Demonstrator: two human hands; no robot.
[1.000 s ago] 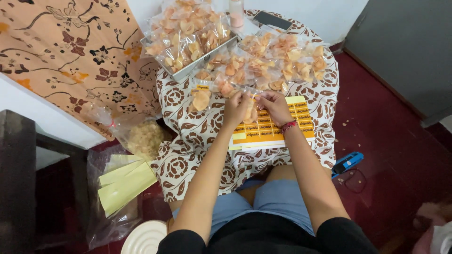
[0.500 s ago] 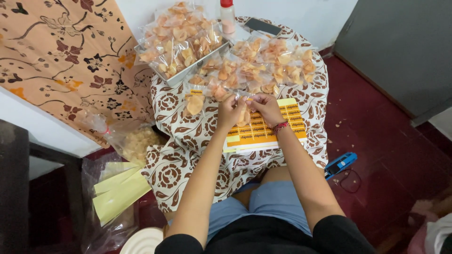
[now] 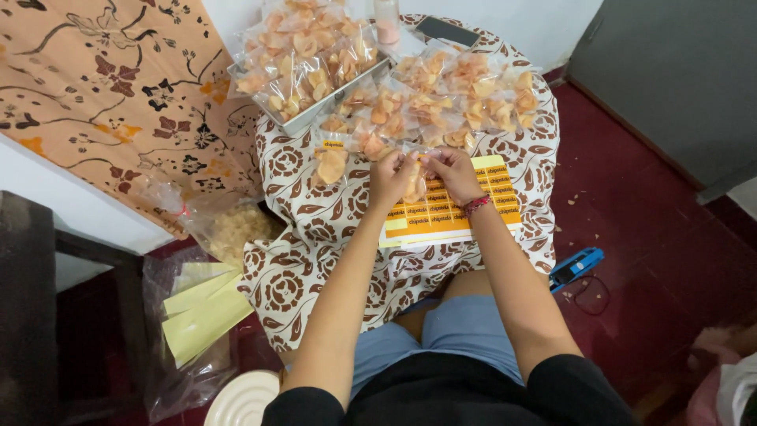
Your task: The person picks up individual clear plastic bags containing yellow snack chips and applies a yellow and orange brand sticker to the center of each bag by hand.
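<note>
Compared with a second ago, both hands sit a little lower and closer to the body, over the label sheet (image 3: 449, 211) instead of at the edge of the packed bags. The left hand (image 3: 392, 175) and the right hand (image 3: 455, 172) hold one small snack bag (image 3: 413, 183) between them; the fingers of both pinch its top edge from the two sides. The bag hangs just above the yellow sheet, so the work on this one bag seems to go on, not finished. The sheet lies on the desk (image 3: 300, 276), which has a brown flowered cloth. To the left, on the floor, a plastic bag with yellow sheets (image 3: 201, 312). To the right, a blue tool (image 3: 577, 266). Farther, many filled bags (image 3: 441, 95) crowd the desk, leaving little free place, and a metal tray (image 3: 309, 117) holds more.
</note>
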